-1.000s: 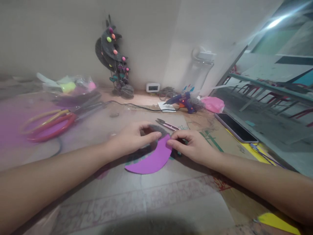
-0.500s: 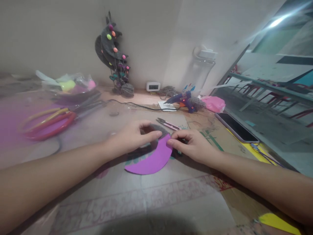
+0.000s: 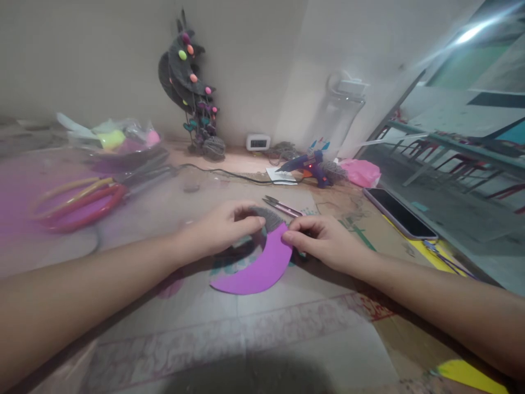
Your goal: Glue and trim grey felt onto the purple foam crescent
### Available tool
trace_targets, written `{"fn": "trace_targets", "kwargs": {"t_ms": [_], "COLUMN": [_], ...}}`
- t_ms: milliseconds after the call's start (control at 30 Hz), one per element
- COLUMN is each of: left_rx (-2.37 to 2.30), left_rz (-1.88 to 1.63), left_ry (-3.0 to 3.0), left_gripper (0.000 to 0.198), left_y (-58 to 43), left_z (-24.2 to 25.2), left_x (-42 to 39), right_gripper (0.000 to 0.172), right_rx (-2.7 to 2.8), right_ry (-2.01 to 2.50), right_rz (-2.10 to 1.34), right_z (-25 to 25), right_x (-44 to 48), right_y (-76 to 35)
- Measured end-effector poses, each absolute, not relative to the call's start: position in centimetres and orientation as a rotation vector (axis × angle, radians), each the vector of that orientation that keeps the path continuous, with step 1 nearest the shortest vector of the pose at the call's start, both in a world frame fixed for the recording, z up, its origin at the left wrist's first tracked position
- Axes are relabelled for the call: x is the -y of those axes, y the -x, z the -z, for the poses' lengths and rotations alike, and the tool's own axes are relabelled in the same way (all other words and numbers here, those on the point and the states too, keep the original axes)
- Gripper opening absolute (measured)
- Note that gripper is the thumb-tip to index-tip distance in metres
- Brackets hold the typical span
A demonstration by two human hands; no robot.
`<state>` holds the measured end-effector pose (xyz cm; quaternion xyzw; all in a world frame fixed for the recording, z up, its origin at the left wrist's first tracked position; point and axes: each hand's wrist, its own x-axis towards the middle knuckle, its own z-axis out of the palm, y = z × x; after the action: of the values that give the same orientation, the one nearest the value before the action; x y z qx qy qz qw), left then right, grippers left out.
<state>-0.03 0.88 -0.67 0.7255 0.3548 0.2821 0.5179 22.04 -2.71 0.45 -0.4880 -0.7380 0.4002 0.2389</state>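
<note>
**2 hands at a crescent [image 3: 256, 271]**

Left hand [image 3: 223, 230] closes its grip on a grey piece [image 3: 271, 219]. Right hand [image 3: 324, 241] pinches the crescent's far tip. The crescent lies flat mid-surface, touching the grey piece. Snips [image 3: 283, 207] lie just beyond.

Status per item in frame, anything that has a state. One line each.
left hand, grip shut on grey piece
right hand, pinching upper tip of purple crescent
purple crescent, flat on table
glue gun, red light on
phone, face up, screen dark
snips, lying flat, untouched
</note>
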Motion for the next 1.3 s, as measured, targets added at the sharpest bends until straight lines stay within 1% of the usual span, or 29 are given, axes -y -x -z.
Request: {"fn": "trace_targets", "kwargs": {"t_ms": [133,367,700,867,1100,1300], "left_rx": [-0.814,-0.807,-0.877,-0.839,-0.911,-0.9], "left_rz": [-0.692,-0.692,-0.654,-0.695,-0.619,-0.613], "left_ry": [-1.711,-1.77,-1.77,-1.741,-1.744,-1.693], "left_gripper": [0.014,0.021,0.019,0.014,0.032,0.031], "left_y": [0.12,-0.16,-0.09,0.12,0.09,-0.1], "left_z": [0.59,0.69,0.66,0.49,0.45,0.47], "left_x": [-0.8,-0.84,-0.96,-1.01,-0.94,-0.6], "right_gripper": [0.033,0.031,0.03,0.031,0.033,0.032], "right_rx": [2.002,1.933,1.889,1.867,1.876,1.954], "right_ry": [1.337,1.357,1.358,1.351,1.353,1.344], "right_rz": [-1.128,-1.18,-1.25,-1.261,-1.264,-1.157], "right_z": [-0.52,-0.48,-0.75,-0.77,-0.66,-0.5], "right_x": [2.7,2.56,2.57,2.59,2.57,2.59], "right_y": [-22.01,-22.03,-21.82,-21.79,-21.9,-22.05]}}
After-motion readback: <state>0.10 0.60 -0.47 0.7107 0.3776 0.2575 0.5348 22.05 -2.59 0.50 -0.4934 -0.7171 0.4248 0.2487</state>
